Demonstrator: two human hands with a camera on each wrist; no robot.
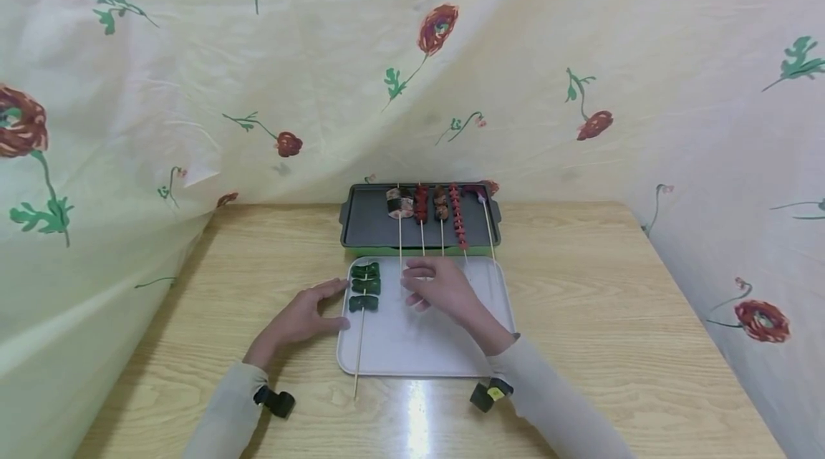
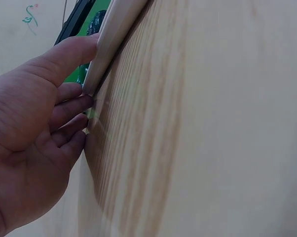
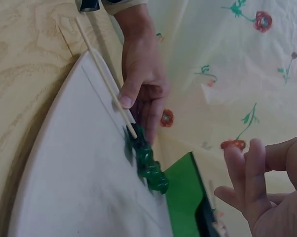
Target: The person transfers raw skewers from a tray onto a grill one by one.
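My left hand (image 1: 303, 312) rests at the left edge of the white tray (image 1: 425, 344), fingertips and thumb touching its rim (image 2: 106, 54). Beside those fingers lies a skewer of green pepper pieces (image 1: 365, 287), its stick passing over the tray's near edge. My right hand (image 1: 441, 283) hovers above the tray's far half with loosely bent, parted fingers. Its fingertips are right by the stick (image 1: 400, 248) of a skewer of black-banded, pinkish-white pieces (image 1: 399, 203). That food lies on the black grill pan (image 1: 367, 230). In the right wrist view, the right-hand fingers (image 3: 254, 168) show nothing between them.
Also on the pan are a skewer of red chunks (image 1: 421, 203), one of brown pieces (image 1: 441, 203), a thin red one (image 1: 457, 215) and a purplish one (image 1: 477, 190). Their sticks point toward the tray. A flowered cloth (image 1: 309, 72) hangs behind the wooden table (image 1: 580, 287).
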